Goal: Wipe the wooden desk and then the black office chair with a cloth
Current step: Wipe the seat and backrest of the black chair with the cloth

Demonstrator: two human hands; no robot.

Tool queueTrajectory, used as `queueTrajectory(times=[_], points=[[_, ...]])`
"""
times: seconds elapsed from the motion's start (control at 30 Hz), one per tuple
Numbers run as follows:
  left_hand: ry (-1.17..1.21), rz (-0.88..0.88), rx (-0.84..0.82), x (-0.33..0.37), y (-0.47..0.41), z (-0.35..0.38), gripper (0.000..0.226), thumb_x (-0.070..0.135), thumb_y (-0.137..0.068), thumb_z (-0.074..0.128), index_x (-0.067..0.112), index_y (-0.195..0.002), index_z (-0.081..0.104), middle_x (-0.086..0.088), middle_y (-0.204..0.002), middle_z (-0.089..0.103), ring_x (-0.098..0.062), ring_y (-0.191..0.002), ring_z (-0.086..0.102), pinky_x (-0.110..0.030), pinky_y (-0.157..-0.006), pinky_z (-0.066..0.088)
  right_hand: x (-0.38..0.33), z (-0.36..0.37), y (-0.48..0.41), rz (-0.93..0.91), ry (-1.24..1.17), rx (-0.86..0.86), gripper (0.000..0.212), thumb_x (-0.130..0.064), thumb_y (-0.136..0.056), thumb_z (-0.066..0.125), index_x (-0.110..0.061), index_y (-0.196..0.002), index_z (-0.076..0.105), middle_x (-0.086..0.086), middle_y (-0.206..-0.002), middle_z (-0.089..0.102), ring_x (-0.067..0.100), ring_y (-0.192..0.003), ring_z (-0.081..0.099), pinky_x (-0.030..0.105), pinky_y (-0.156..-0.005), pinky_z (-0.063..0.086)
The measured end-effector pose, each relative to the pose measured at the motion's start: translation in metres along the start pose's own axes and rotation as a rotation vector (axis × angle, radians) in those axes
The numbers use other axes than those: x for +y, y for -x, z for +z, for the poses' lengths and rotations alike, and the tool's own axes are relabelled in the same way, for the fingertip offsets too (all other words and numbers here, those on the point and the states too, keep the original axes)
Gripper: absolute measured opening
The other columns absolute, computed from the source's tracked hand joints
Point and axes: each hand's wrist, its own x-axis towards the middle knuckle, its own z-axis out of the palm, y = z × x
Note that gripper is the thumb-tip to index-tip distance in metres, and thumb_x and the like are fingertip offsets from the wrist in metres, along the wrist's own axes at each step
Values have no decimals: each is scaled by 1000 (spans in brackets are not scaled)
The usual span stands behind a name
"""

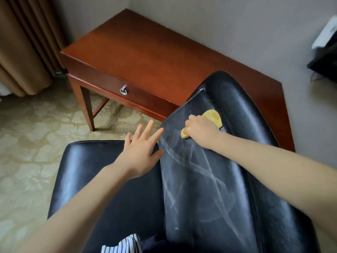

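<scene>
Two bare forearms enter from the lower edge, above a scrap of striped fabric (125,243) at the bottom of the frame. Item: left hand (141,152), grip open, fingers (148,127) spread and flat, hovering at the join of the seat and backrest; whether it touches the leather cannot be told. Item: black office chair (209,189), glossy leather; seat (82,170) to the left, backrest (200,198) to the right, its face streaked with pale crossing wipe marks. Item: right hand (200,133), grip closed around a yellow cloth (213,116), which is pressed against the upper part of the backrest; part of the cloth shows beyond the knuckles, a smaller corner below them. Item: wooden desk, reddish-brown, just behind the chair; tabletop (145,52) bare and set into the corner of the grey walls (237,24). One drawer with a metal ring pull (123,91) on the front. Item: patterned beige carpet (27,134) under the desk and chair. Item: brown curtain (23,42), far left. Item: dark object with a white part (324,52), far right, too blurred to identify.
</scene>
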Motion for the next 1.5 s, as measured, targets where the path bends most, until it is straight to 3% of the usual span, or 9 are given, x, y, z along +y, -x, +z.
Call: queueTrajectory(times=[0.37,0.5,0.63,0.77,0.9,1.0,1.13,1.33,1.5], points=[[38,152,-184,49,-21,26,63,41,-98,39,31,-151,7,6,-159,-3,-25,-146,-7,-52,-114,-4,-63,4,135,-199,-275,-38,31,5,-66,51,-25,-71,57,-6,-73,44,16,-80,40,29,-62,23],[180,212,-149,73,-20,26,47,38,-97,44,26,-142,38,3,-145,42,-21,-139,28,-47,-115,17,-53,-9,165,-98,-579,-37,20,-12,-77,54,-28,-84,65,-14,-84,63,6,-83,39,32,-68,37],[714,200,-236,90,-3,6,30,37,-96,48,16,-89,68,7,-87,68,-6,-88,62,-15,-76,43,-36,-30,176,291,-999,394,29,-11,-76,74,-26,-100,74,-16,-103,68,6,-95,50,14,-88,36],[1102,306,-272,102,19,-24,37,42,-93,47,14,-100,71,2,-100,73,-10,-100,65,-23,-90,46,-41,-51,176,633,-1116,802,38,-4,-74,76,-22,-106,70,-12,-109,66,2,-103,55,15,-94,39],[1124,467,-70,116,31,-50,18,18,-94,56,11,-106,65,-4,-100,71,-15,-96,66,-18,-80,51,-65,-75,162,747,-1442,1072,43,-8,-79,70,-29,-116,63,-14,-115,63,3,-109,57,23,-91,47],[1067,484,46,114,29,-70,7,12,-92,57,12,-93,64,-3,-82,68,-11,-72,63,-17,-62,50,-77,-82,157,538,-1845,1188,46,-13,-81,64,-34,-122,56,-14,-125,60,5,-118,55,23,-93,47],[960,509,11,102,24,-96,11,11,-96,50,17,-89,56,3,-79,64,-7,-75,57,-22,-70,46,-80,-81,148,412,-2428,1229,37,-26,-85,58,-18,-121,59,-2,-125,63,13,-119,55,24,-91,49],[648,634,-23,84,20,-119,13,13,-92,59,23,-85,61,10,-73,65,1,-59,50,-13,-59,41,-90,-80,138,329,-2326,866,37,-41,-84,61,-23,-116,66,4,-121,65,18,-117,58,28,-94,49],[798,499,10,73,14,-115,8,13,-89,63,20,-91,66,2,-83,71,-12,-72,64,-25,-66,51,-91,-87,147,634,-2404,1158,34,-36,-62,75,-24,-94,76,5,-103,72,18,-99,67,27,-76,53]])
